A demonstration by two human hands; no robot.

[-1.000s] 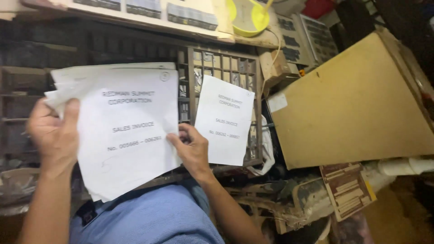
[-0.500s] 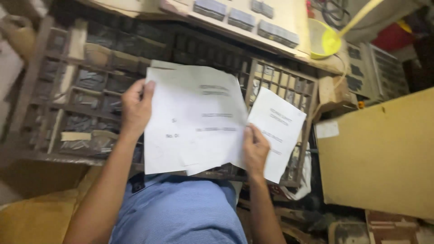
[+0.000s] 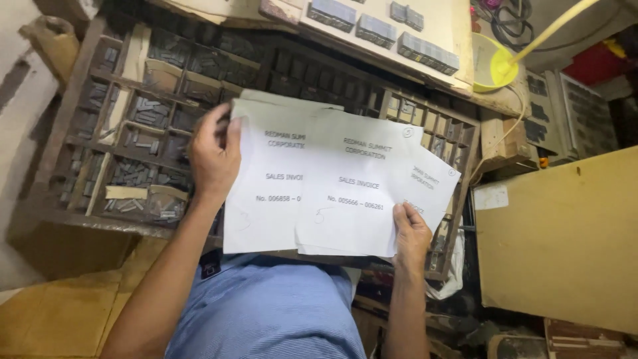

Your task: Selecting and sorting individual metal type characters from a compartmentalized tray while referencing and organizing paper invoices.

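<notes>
Head view: three white printed sheets fan out above the person's lap, overlapping. The left sheet [image 3: 266, 193] is gripped at its upper left edge by the left hand [image 3: 214, 156], fingers [image 3: 206, 126] curled over the top, thumb on the face. The middle sheet [image 3: 355, 186] and the small right sheet [image 3: 432, 183] are pinched at their lower right by the right hand [image 3: 412, 233], thumb on top, fingers behind. Beneath lies a wooden type case [image 3: 133, 133] with compartments of metal type. A yellow bowl [image 3: 493, 63] sits upper right, a brown board [image 3: 565, 239] right.
</notes>
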